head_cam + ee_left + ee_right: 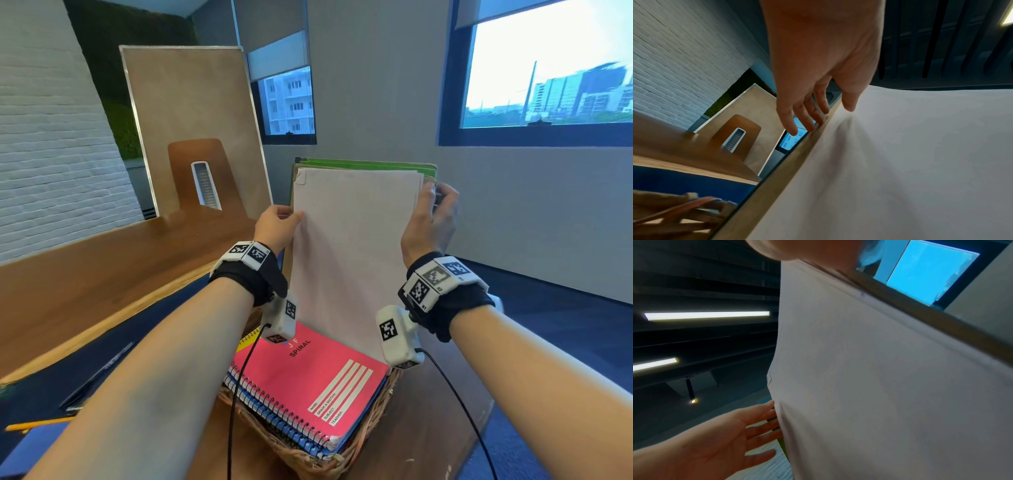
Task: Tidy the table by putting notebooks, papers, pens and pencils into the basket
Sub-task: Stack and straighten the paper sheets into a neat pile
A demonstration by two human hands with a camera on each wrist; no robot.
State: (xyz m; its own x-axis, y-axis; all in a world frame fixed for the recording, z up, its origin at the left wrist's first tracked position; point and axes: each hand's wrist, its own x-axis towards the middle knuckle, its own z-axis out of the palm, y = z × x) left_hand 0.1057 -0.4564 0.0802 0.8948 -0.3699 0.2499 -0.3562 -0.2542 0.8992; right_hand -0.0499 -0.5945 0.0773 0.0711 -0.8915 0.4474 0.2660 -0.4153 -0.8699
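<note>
Now both hands, left hand (275,226) and right hand (430,222), have their fingers pinching an upright stack of white papers and green folders (356,240) at mid-frame; lower it squarely into the woven wicker basket (308,459).

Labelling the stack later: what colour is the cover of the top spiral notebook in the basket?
Pink, with white stripes; the head view shows the notebook best.

A brown wooden table (85,274), partly covered by a dark blue mat (164,318), carries a woven wicker basket (305,460), a yellow pencil (37,424) and a dark pen (99,375).
</note>
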